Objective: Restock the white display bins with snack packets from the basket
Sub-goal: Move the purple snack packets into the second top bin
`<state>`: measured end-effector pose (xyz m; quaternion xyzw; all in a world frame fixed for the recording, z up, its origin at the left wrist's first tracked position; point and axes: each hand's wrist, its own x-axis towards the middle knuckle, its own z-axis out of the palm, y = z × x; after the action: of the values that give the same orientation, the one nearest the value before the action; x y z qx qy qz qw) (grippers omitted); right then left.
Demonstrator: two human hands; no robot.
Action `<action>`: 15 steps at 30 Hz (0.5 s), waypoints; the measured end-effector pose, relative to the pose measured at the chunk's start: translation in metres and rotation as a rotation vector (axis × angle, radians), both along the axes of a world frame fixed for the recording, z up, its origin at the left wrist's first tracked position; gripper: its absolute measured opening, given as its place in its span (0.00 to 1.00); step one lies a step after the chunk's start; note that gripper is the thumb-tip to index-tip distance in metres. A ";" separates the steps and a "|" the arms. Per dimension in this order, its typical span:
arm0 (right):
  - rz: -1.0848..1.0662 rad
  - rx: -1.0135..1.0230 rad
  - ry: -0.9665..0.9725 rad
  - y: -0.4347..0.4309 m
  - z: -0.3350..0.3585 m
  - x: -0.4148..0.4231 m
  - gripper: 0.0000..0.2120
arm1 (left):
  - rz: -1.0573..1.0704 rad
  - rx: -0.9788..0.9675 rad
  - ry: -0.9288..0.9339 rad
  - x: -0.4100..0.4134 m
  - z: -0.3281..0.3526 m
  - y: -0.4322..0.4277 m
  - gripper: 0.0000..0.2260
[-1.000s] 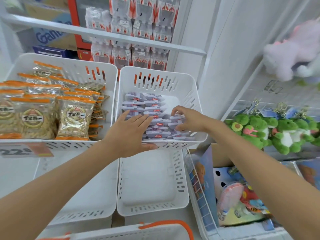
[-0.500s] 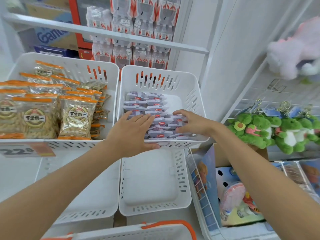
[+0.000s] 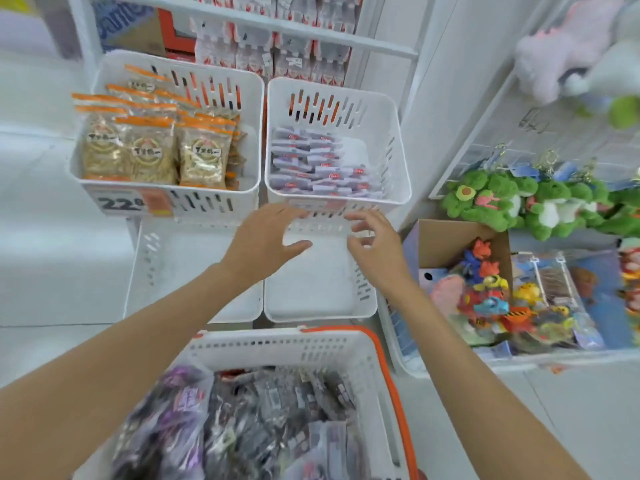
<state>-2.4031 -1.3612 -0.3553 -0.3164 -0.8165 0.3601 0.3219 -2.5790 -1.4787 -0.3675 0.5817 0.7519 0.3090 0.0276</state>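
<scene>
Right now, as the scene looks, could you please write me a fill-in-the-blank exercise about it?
The left hand and the right hand both hold ____.
The basket has an ____ handle.
The small packets lie in the upper bin on the ____ side.
The plush frogs are ____.
Missing words: nothing; orange; right; green.

Outstretched: left hand (image 3: 265,239), right hand (image 3: 375,249) (both relaxed).
</scene>
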 end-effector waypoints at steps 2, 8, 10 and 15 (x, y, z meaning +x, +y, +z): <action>0.046 -0.099 -0.048 -0.038 -0.029 0.012 0.14 | 0.034 -0.088 -0.061 0.013 -0.027 -0.037 0.21; 0.289 -0.297 -0.575 -0.105 -0.135 0.062 0.13 | 0.082 -0.334 -0.192 0.033 -0.108 -0.141 0.23; 0.329 -0.349 -0.705 -0.121 -0.159 0.073 0.15 | 0.106 -0.365 -0.272 0.036 -0.122 -0.172 0.26; 0.481 -0.391 -0.813 -0.167 -0.184 0.061 0.22 | 0.193 -0.410 -0.372 0.031 -0.134 -0.228 0.21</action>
<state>-2.3421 -1.5281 -0.5397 -0.2887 -0.8426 0.4179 -0.1791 -2.5482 -1.7064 -0.5014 0.4232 0.8324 0.2533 0.2526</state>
